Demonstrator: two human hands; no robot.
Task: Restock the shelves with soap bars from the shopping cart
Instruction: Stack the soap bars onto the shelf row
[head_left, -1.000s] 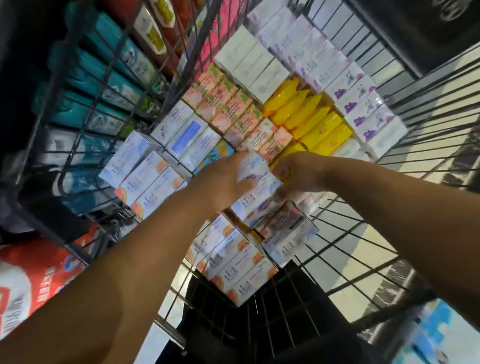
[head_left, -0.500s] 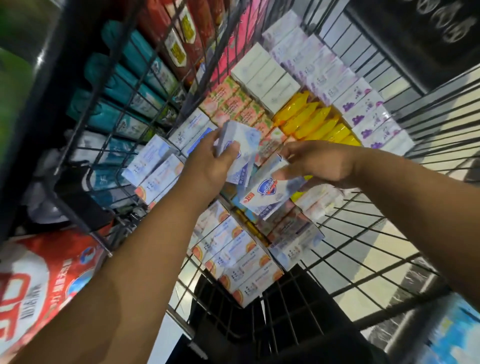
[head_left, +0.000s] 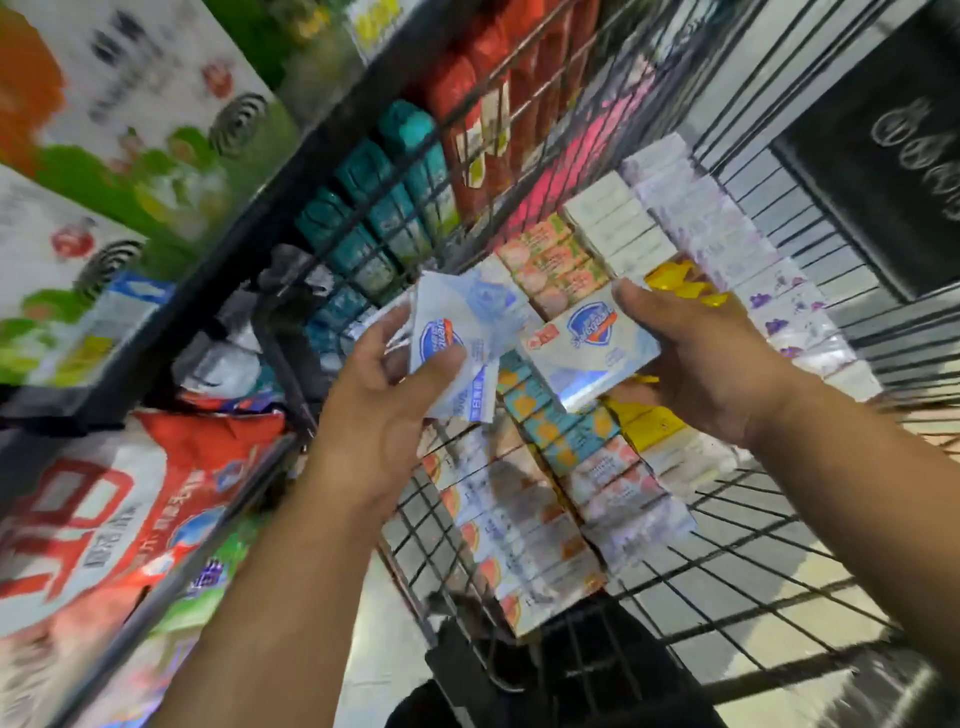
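- Two hands are up over the shopping cart (head_left: 727, 545), and each has hold of soap.
- The left hand (head_left: 384, 415) grips a blue-and-white soap pack (head_left: 457, 338). Its thumb lies across the front and its fingers curl behind. The pack is blurred, so it may be one box or several.
- The right hand (head_left: 711, 364) holds a white soap box (head_left: 587, 353) with a blue shield mark, fingers curled round its right end.
- Both held packs sit just beside each other above the cart. It is unclear whether they touch.
- More soap lies in rows on the cart's wire floor.
  - Orange-and-white boxes (head_left: 514, 530) are nearest the person.
  - Teal boxes (head_left: 561, 421) and yellow boxes (head_left: 649, 423) lie under the hands.
  - Pink boxes (head_left: 556, 265), plain white boxes (head_left: 613, 223) and purple-printed boxes (head_left: 727, 249) lie farther off.
- Teal bottles (head_left: 384, 208) and red bottles (head_left: 483, 104) show through the cart's left wire wall.
- A red-and-white bag (head_left: 104, 519) lies at the lower left.
- A dark shelf (head_left: 197, 291) runs above the bag, carrying green-and-white cartons (head_left: 130, 104) printed with a coil.
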